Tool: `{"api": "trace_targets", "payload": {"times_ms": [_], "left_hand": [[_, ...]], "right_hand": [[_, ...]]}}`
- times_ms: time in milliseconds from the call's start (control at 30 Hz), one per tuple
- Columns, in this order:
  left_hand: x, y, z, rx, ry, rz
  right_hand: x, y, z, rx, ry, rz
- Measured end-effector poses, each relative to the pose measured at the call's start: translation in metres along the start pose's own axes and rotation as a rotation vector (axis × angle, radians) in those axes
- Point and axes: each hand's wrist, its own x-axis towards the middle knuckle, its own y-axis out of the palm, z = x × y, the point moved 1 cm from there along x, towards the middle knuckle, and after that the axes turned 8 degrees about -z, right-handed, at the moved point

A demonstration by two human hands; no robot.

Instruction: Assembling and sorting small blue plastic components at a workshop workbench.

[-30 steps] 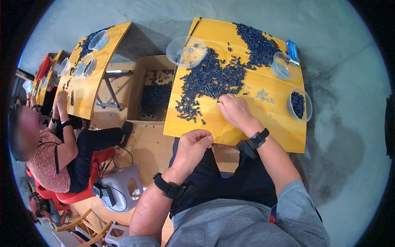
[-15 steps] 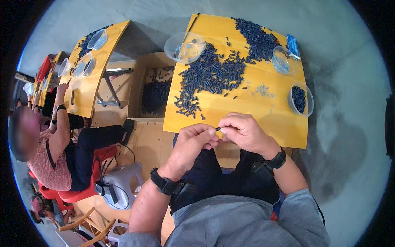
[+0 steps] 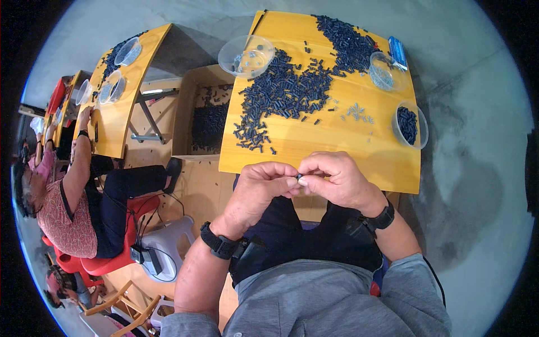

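Note:
Just off the near edge of the yellow table [image 3: 337,143], my left hand [image 3: 268,182] and my right hand [image 3: 331,177] meet fingertip to fingertip. Both pinch one small dark cylindrical piece [image 3: 298,176], mostly covered by the fingers. On the tabletop lies a large heap of similar dark pieces [image 3: 286,90], with a second heap [image 3: 348,45] farther back. A scatter of small silvery pieces [image 3: 357,114] lies right of the heap. At the right edge a clear round tub [image 3: 422,126] contains more dark pieces.
A clear tub [image 3: 230,56] sits at the table's left edge, another tub [image 3: 383,78] at the far right beside a blue box [image 3: 397,51]. Left of the table, a cardboard box [image 3: 182,123] on the floor holds dark pieces. A co-worker [image 3: 67,219] sits at a second yellow table [image 3: 120,106].
My fingertips have drawn closer together over the dark piece, covering more of it. The view has shifted slightly, and the tables appear a little higher.

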Motion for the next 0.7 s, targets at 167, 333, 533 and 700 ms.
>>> {"api": "trace_targets", "payload": {"times_ms": [167,333,533,700], "left_hand": [[-0.0004,0.0031,0.0012,-0.022,-0.019,0.006],[-0.0006,-0.0002,0.0019,0.026,-0.05,0.034],[-0.0006,0.0042,0.0009,0.045,-0.001,0.04],[-0.0014,0.0023,-0.0005,0.117,0.032,0.021]], "right_hand": [[-0.0008,-0.0032,0.0037,-0.044,-0.058,-0.022],[-0.0036,0.0,-0.0029,-0.045,-0.194,-0.036],[-0.0072,0.0009,0.0046,-0.003,-0.155,-0.065],[-0.0068,0.0017,0.0063,-0.002,-0.153,-0.065]]}}
